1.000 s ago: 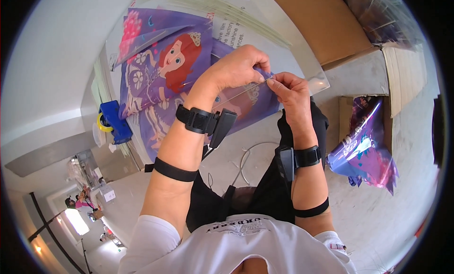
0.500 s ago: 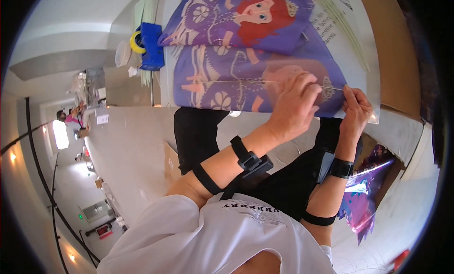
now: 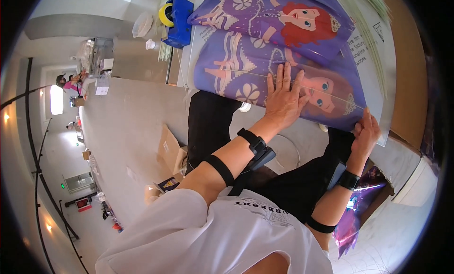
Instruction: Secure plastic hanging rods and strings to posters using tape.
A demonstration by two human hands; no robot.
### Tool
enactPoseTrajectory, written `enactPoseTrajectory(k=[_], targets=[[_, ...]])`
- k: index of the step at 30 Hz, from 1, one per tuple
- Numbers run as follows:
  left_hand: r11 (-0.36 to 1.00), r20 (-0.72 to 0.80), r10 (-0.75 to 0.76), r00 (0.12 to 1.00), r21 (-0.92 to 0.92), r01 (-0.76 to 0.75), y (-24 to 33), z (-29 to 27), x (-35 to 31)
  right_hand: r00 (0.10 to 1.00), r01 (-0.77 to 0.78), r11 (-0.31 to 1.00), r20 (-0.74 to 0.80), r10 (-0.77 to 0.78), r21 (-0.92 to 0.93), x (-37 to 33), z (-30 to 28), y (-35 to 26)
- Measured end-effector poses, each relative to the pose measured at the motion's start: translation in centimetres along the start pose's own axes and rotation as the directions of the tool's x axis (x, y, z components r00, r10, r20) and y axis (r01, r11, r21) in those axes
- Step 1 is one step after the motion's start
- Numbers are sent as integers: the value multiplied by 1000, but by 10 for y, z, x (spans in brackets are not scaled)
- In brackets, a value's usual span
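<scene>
Left hand (image 3: 283,101) flat, fingers spread, palm pressed on the purple cartoon-printed foil sheet (image 3: 246,71) spread over the white table (image 3: 378,75). Right hand (image 3: 366,132) at the sheet's near corner, fingers curled over the edge, apparently pinching it; exact grip hard to tell from this angle. Beyond the left fingertips, a second printed sheet (image 3: 283,14) of the same kind, overlapping the first. Far off past the left hand's outer side, a blue tape dispenser (image 3: 177,14) with a yellow roll at the table end. Below the right wrist, near the floor, a bundle of shiny purple foil (image 3: 352,217) beside a cardboard box (image 3: 411,80).

Judged progress: sheet laid out and held down flat, smoothing or aligning apparently under way; corner not yet released, nothing visibly taped or sealed, dispenser untouched. Stack of further foil pieces seemingly left to handle.
</scene>
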State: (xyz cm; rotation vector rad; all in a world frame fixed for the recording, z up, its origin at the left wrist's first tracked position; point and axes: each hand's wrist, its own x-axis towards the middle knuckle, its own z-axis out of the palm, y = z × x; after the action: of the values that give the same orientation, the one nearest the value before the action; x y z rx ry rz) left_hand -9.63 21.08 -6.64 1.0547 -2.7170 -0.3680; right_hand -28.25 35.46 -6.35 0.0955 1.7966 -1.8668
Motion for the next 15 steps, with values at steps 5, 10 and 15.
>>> enactPoseTrajectory(k=[5,10,15], targets=[[999,13,-5,1000,-52,6,-1,2,2,928,-73,968,338,155,-241,-26,-14,3],[997,75,13,997,-82,-7,-10,-4,3,804,298,778,585,108,-553,-40,-4,20],[966,-164,91,982,-224,-127,-13,-24,0,845,-116,959,482,233,-260,-44,19,13]])
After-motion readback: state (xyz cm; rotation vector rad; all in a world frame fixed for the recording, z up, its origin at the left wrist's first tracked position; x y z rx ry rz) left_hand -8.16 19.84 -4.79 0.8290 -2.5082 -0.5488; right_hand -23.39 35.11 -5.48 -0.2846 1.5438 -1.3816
